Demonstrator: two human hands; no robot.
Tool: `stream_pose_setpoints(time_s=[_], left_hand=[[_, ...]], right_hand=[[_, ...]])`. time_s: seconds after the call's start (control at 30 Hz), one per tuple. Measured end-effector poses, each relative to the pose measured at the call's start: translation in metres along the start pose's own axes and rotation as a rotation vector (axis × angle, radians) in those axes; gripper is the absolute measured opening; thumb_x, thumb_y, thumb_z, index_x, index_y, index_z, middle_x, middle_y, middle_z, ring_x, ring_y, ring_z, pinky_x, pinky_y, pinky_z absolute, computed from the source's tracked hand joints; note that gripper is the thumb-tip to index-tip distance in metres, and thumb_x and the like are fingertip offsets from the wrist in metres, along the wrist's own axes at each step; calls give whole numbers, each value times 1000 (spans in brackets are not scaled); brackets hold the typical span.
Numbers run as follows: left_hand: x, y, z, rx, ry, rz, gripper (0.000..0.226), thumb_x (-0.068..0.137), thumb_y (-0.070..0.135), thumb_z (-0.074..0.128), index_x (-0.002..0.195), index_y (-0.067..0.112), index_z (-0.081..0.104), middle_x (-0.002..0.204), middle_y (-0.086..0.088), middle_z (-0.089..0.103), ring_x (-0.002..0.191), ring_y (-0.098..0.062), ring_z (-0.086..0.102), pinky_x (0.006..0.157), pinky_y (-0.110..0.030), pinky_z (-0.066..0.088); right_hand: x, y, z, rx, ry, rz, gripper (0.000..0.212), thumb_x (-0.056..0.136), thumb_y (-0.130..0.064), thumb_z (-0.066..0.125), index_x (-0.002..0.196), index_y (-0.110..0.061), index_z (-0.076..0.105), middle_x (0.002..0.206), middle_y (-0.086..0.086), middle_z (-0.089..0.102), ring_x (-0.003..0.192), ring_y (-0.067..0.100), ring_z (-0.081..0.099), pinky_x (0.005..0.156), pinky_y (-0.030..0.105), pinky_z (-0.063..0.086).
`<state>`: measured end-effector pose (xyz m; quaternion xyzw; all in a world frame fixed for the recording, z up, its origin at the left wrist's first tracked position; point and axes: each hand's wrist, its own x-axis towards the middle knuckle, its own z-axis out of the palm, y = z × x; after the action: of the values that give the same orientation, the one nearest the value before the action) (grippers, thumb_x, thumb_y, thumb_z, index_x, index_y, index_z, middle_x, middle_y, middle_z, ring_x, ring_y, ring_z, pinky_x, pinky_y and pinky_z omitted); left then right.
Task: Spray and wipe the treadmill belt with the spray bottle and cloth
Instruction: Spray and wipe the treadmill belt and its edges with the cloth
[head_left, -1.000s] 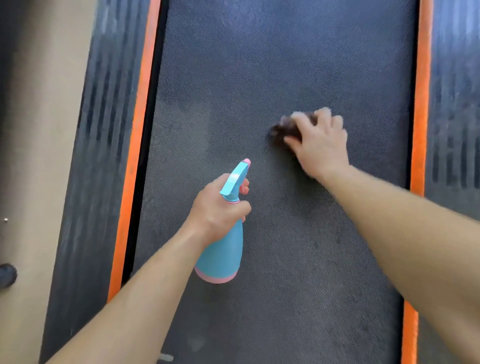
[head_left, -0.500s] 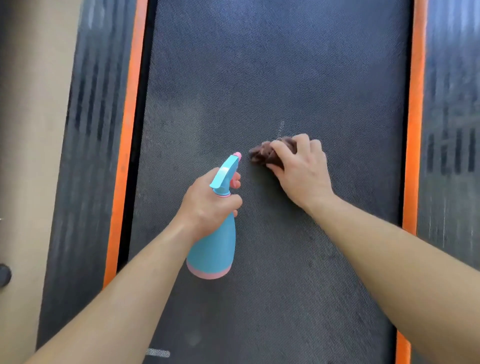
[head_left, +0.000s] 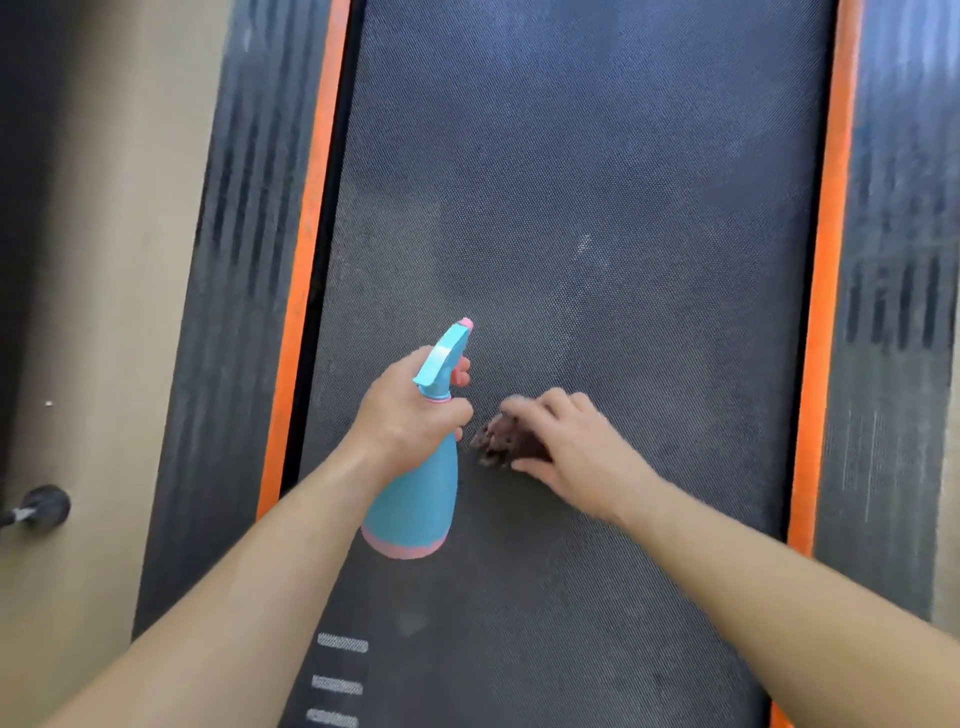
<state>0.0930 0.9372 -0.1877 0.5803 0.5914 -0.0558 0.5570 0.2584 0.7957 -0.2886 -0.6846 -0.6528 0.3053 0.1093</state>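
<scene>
i see my left hand (head_left: 410, 415) wrapped round the neck of the blue spray bottle (head_left: 418, 499), one fingertip showing under the nozzle, which points up the treadmill belt (head_left: 597, 182). my right hand (head_left: 576, 452) curls its fingers over a bunched brown cloth (head_left: 496, 439) on the belt. the cloth pokes out past those fingertips, just beside the left knuckles. an orange strip (head_left: 826, 260) runs well right of them.

I held spray bottle (head_left: 421, 499) in left hand (head_left: 410, 413) over left half of treadmill belt (head_left: 623, 208) | cloth (head_left: 496, 440) lay on belt under right hand (head_left: 571, 452), just right of bottle
</scene>
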Motion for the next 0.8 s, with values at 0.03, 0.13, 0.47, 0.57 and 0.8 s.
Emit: stream_pose_setpoints(time_s=[0.03, 0.13, 0.47, 0.57, 0.8], left_hand=[[-3, 0, -3, -6, 5, 1, 44, 62, 27, 60, 101, 48, 64, 102, 13, 73, 64, -18, 75, 89, -38, 59], [-8, -6, -11, -17, 24, 4, 44, 62, 27, 60, 99, 50, 64, 97, 15, 72, 64, -16, 74, 94, -47, 61], [-14, -15, -9, 1, 10, -21, 45, 61, 29, 60, 101, 50, 65, 97, 15, 74, 70, -17, 77, 94, -47, 59], [-11, -13, -5, 29, -7, -7, 49, 61, 29, 59, 104, 53, 62, 99, 14, 74, 68, -11, 75, 90, -35, 57], [8, -13, 2, 20, 0, 45, 56, 62, 29, 60, 115, 45, 65, 100, 18, 71, 68, -13, 74, 94, -42, 58]], right_hand=[[8, 7, -14, 107, -13, 29, 68, 83, -47, 76, 136, -28, 39, 123, 4, 49, 105, 28, 50, 96, 48, 48], [29, 30, -50, 87, 172, 196, 59, 76, -52, 80, 121, -24, 53, 122, 7, 45, 110, 30, 47, 96, 47, 49], [27, 12, -25, -393, 226, 221, 93, 85, -75, 43, 152, -11, 37, 153, 16, 38, 135, 40, 38, 106, 55, 34], [37, 31, -28, -486, 157, 185, 107, 80, -82, 49, 158, -13, 23, 155, 17, 33, 135, 41, 36, 105, 58, 35], [96, 49, -46, -484, 267, 170, 80, 82, -70, 59, 145, -25, 38, 135, 12, 46, 114, 37, 47, 90, 56, 42]])
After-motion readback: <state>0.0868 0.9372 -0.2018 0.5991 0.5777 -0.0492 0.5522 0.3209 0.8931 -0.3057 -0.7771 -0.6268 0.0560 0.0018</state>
